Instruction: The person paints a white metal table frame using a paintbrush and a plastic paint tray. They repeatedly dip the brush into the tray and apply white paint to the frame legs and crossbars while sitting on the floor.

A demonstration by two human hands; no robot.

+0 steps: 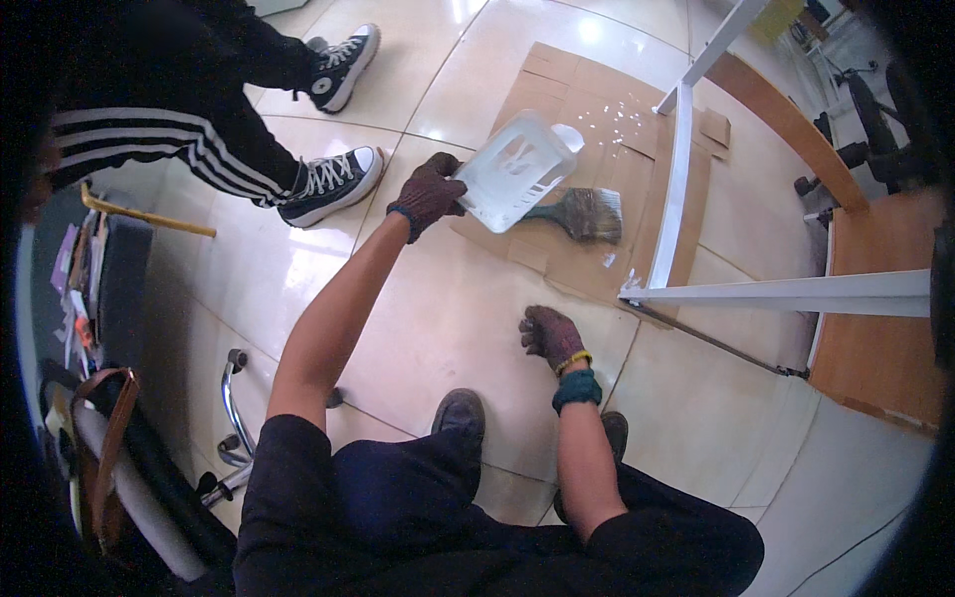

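A: Nearest first. What's at the bottom?

B: Person crouched on the glossy beige tiled floor [438, 318], dark trousers, two dark shoes under them. Right hand [549, 334], in a maroon knit glove with a teal cuff and a yellow wristband, hangs just above the tile with nothing in it. Fingers curled loosely together, clamped on nothing.

A: Left hand?

B: Left hand [428, 191], same kind of maroon glove, arm stretched forward. Fingers clamped on the near edge of a translucent white plastic jug with a white cap [517, 167]. The jug is lifted off the floor and tipped, cap end away from the person, over the flat brown cardboard sheet [587, 109]. Looks held out there so anything that falls lands on the cardboard, not the tile.

A: Under the jug?

B: Wide flat paintbrush with a dark green handle and grey bristles [585, 213], lying on the cardboard just beyond the jug, handle partly hidden by it. White spatter on the cardboard past that.

A: Right side?

B: White painted metal frame bars [676, 189] crossing over the cardboard's edge, wooden panels behind.

A: Far left?

B: Another person's legs, black trousers with white stripes, black-and-white high-top sneakers [333, 184]. Well apart from the jug.
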